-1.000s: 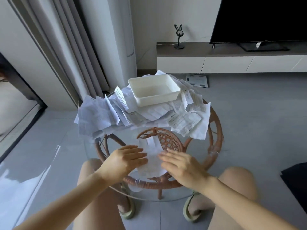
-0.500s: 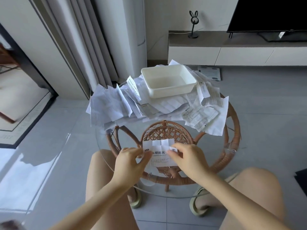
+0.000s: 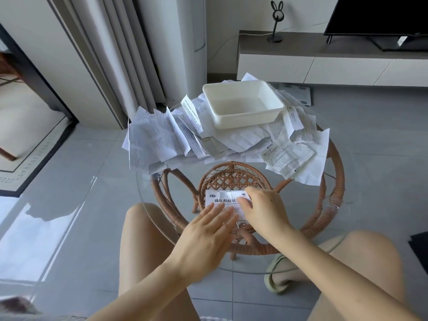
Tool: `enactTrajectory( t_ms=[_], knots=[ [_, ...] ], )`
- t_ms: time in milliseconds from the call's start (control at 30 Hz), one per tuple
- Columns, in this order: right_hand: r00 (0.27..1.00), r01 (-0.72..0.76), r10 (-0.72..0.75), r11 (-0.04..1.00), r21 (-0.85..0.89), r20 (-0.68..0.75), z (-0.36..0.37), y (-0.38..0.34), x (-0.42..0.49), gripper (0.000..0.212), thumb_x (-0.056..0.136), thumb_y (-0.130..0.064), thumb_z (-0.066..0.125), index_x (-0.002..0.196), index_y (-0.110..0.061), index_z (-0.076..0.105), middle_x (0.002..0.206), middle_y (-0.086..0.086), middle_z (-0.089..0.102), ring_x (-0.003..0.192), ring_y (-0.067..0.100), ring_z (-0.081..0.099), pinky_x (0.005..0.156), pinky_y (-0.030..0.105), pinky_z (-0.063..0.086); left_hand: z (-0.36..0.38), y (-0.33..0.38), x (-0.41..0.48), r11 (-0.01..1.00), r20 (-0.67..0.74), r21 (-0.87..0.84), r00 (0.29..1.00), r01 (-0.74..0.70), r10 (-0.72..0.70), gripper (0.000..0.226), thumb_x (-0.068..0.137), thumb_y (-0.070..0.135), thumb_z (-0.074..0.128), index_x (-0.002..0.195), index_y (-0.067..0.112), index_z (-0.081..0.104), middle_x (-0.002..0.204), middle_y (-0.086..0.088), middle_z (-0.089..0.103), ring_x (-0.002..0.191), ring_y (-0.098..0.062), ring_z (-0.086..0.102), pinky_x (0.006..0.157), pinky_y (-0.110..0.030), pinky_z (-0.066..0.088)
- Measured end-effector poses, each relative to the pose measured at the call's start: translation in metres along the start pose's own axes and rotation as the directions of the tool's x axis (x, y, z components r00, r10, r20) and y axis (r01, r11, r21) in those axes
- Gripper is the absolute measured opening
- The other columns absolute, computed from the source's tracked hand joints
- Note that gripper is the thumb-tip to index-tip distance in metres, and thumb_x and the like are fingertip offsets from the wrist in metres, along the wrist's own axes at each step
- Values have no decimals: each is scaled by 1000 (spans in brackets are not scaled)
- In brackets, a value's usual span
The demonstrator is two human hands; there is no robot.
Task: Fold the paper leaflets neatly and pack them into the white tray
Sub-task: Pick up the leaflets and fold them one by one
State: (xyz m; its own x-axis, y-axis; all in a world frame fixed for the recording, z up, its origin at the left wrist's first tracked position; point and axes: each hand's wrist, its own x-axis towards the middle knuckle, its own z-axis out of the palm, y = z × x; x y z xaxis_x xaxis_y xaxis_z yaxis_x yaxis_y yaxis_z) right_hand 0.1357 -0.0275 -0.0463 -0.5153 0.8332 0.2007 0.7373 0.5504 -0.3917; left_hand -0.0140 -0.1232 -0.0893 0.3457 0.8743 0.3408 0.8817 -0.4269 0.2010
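Glass tabletop (image 3: 301,258), 6 o'clock: leaflet (image 3: 222,200) — light, limp, likely slides — under flat left hand (image 3: 208,232) and bent-fingered right hand (image 3: 264,212), pinch unclear; best taken by an edge, white tray (image 3: 250,119) at 12.
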Motion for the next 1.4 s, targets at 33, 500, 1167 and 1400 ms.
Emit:
enactTrajectory(
  t_ms=[33, 500, 1167, 1400],
  knots=[
    [1000, -12, 12, 1000, 1, 3, 0, 0, 1, 56, 67, 1, 78, 60, -18, 26, 51, -19, 4, 40, -4, 5, 46, 10, 1, 2, -2, -1, 1000, 40, -14, 999, 10, -10, 43, 99, 30, 42, 134, 10, 56, 142, -6, 50, 135, -25, 42, 108, -45, 40],
    [979, -131, 148, 984, -122, 141, -4, 0, 10, 29, 99, -21, 42, 72, -12, 36, 60, -9, 27, 67, 20, 39, 45, 19, 17, -2, -10, -1, 994, 133, 9, 985, 106, -107, 44, 102, 40, 32, 140, 25, 49, 146, -19, 41, 139, -31, 33, 112, -47, 32],
    [980, -196, 198, 957, -216, -12, 7, -11, -4, 24, 96, -26, 50, 107, -6, 57, 100, 8, 62, 87, 26, 61, 58, 25, 33, -4, -7, 2, 991, 160, 29, 978, 129, -132, 49, 104, 41, 19, 136, 25, 53, 141, -18, 47, 135, -32, 40, 110, -49, 30],
    [955, -286, 244, 906, -311, -169, 21, -7, -46, 53, 83, -45, 57, 128, -16, 54, 111, 10, 61, 94, 31, 57, 72, 42, 45, -2, -5, 2, 990, 173, 14, 975, 142, -142, 53, 104, 42, 15, 135, 23, 54, 142, -18, 46, 134, -34, 41, 109, -52, 29]
  ],
)
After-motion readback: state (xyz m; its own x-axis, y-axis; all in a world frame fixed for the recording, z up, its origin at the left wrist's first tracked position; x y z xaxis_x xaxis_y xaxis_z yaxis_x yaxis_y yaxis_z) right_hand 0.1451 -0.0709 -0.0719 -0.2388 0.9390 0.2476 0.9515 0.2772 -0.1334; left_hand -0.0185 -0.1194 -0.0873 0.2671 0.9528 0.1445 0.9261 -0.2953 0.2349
